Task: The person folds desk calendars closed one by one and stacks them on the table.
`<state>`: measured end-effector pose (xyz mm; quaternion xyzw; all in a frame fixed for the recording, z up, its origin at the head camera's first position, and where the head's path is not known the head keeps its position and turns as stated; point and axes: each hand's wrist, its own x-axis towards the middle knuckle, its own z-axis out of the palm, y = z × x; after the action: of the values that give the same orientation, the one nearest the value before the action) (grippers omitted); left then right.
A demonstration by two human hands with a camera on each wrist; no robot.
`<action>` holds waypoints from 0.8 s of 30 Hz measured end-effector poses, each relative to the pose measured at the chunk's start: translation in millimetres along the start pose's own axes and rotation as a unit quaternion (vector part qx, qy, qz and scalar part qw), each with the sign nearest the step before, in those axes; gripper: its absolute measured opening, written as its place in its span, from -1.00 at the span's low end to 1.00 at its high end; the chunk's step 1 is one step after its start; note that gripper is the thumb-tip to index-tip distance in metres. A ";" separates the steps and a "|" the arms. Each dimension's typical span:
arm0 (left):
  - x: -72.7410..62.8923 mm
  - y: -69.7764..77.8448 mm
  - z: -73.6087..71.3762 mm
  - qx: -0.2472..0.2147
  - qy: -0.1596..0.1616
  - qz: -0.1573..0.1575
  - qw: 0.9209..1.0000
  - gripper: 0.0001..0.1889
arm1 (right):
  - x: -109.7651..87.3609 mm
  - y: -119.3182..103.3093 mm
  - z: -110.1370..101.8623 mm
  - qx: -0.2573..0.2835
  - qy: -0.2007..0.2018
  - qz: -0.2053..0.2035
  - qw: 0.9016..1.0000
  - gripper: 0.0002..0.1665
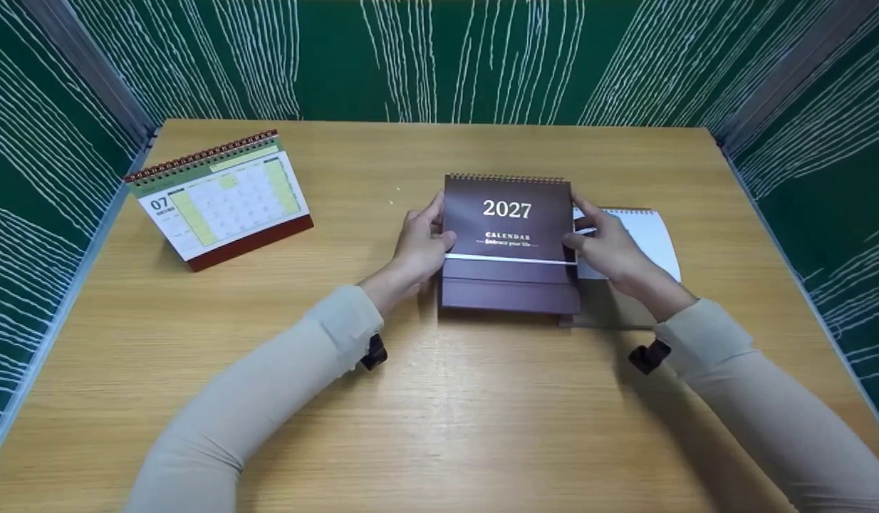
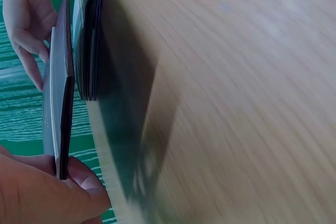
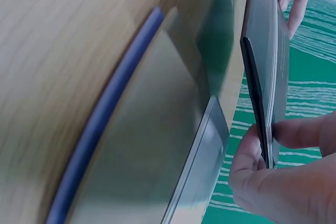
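Observation:
Both hands hold a dark maroon 2027 desk calendar [image 1: 509, 224] by its two sides, raised off the table. The left hand [image 1: 422, 246] pinches the left edge, thumb on the cover and fingers behind. On the opposite edge the right hand [image 1: 610, 246] does the same. Folded nearly flat, the calendar shows its thin edge in the left wrist view, gripped by the left hand [image 2: 52, 190], and in the right wrist view by the right hand [image 3: 289, 171]. Beneath and right of it lies another spiral calendar [image 1: 649, 239] with white pages, partly hidden by the right hand.
A desk calendar open at month 07 [image 1: 229, 203] stands upright at the left of the wooden table [image 1: 354, 427]. Green panels with white streaks [image 1: 475, 64] border the table at the back and sides. A dark wrist device [image 1: 649, 356] sits below the right cuff.

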<state>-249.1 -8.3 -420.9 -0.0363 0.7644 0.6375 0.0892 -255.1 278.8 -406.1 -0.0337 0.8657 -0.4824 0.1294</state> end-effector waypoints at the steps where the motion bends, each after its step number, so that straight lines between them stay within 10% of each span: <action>1: -0.2 0.9 3.4 0.000 0.001 -0.001 1.000 -0.11 | -0.9 1.8 -2.7 -0.005 0.001 0.001 1.000 -0.03; 24: -1.9 15.7 85.0 -0.025 -0.047 0.007 0.999 -0.08 | -19.4 38.1 -71.2 -0.061 0.034 0.060 0.996 -0.07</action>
<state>-242.2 77.9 -420.0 -0.0034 0.7436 0.6579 0.1197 -252.1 361.5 -398.9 0.0269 0.8978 -0.4211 0.1263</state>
